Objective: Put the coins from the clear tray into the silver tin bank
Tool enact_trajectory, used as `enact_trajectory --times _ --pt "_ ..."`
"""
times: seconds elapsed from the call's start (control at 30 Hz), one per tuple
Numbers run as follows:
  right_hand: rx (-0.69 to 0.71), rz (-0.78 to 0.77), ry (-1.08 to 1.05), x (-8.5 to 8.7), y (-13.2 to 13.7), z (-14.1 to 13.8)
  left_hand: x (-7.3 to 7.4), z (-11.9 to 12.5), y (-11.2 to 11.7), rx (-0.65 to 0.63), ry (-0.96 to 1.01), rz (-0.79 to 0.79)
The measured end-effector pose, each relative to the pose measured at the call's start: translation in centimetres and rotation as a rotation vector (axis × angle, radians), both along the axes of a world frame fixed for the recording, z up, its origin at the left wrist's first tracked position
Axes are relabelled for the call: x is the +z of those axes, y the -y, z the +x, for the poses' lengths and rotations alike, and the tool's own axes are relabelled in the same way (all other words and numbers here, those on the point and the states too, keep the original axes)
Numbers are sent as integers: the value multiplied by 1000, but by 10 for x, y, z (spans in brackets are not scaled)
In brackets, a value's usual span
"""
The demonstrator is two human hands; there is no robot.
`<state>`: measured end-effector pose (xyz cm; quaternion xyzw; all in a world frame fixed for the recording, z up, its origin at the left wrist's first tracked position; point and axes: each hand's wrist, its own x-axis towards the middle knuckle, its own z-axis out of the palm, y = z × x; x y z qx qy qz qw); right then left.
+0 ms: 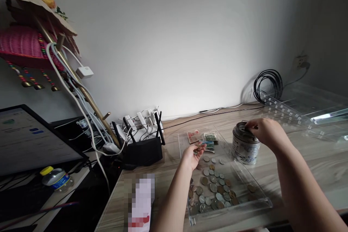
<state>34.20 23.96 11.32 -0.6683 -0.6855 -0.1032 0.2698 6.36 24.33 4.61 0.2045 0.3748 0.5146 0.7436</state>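
My left hand (193,156) is turned palm up, its fingers curled around a few coins (196,149). It hovers over a clear plastic tray (239,177) on which many loose coins (213,187) lie spread. Several folded banknotes (210,141) rest at the far end of the tray, just past that hand. To the right stands a round metal tin (246,148) with a worn printed side. My right hand (262,130) is at the top of the tin, fingers pinched together and pointing down at its lid. What those fingertips hold, if anything, is hidden.
A black router (144,152) and white plugs with cables sit at the back left. At far left are a laptop screen (24,141) and a plastic bottle (57,179). Coiled black cable (268,85) leans on the wall beside clear plastic panels (307,116).
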Motion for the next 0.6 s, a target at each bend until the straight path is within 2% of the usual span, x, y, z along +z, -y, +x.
enact_trajectory --times 0.07,0.13,0.2,0.23,0.27,0.33,0.43,0.5,0.6 --pt "35 32 7 4 1 -1 0 0 1 -9 -16 26" --pt "49 165 -16 8 5 -10 -1 -1 1 -35 -27 51" --pt "97 293 -58 8 10 -32 -3 -1 2 -106 -27 71" --pt "156 291 -68 5 13 -47 -4 0 2 -154 -21 83" --pt "236 233 -60 0 14 -64 -5 0 1 -203 -17 95" --pt "421 10 29 -14 14 -98 -6 1 1 -262 -24 111" --pt "557 -213 146 -36 10 -131 -7 1 1 -244 -73 109" --pt "575 -267 122 -42 7 -137 -6 2 1 -259 -93 131" --pt "546 -264 33 -38 7 -130 -5 1 2 -320 -81 188"
